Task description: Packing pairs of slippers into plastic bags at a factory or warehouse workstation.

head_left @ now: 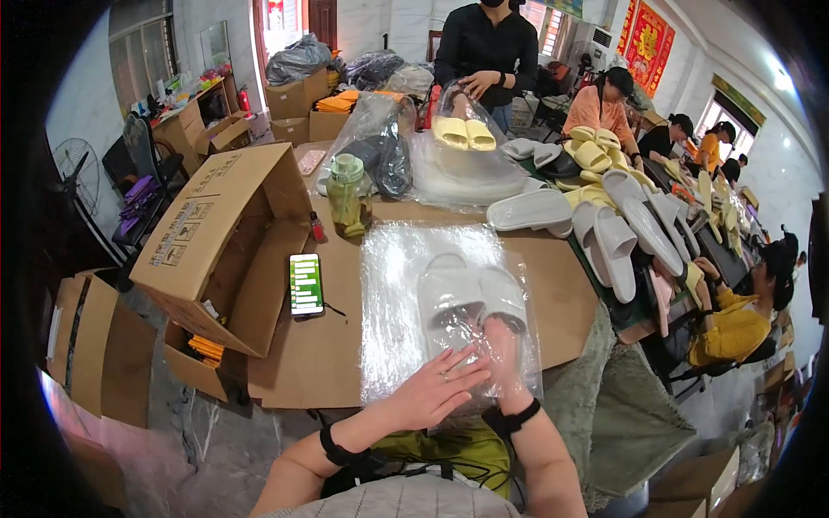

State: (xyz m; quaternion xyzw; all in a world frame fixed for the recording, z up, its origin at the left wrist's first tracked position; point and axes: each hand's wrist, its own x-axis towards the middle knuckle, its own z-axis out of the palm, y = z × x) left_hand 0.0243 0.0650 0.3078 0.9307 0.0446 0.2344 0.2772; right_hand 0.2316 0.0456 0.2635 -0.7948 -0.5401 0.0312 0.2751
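Pair of pale grey slides is located at centre of the bench, side by side inside a clear plastic bag. Bag is laid flat on a sheet of clear plastic; cardboard is used as the bench cover.

Hands: right hand is seen through the bag film, fingers pointed at the near end of the right slide. Whether anything is pinched by it can't be told, glare and film in the way. Left hand is laid palm down over the film, fingers extended and slightly spread, tips just beside the right hand; nothing is seen gripped. A black band is worn on each wrist.

Left of the bag: smartphone with lit screen is placed face up, small red bottle just behind it, then a large carton tipped with its mouth toward the bench. Greenish lidded jar is stood upright behind the bag. Loose grey slides and yellow slides are heaped at right.

Across the bench, bagged yellow slides are handled by a co-worker in black. More co-workers are seated along the right.
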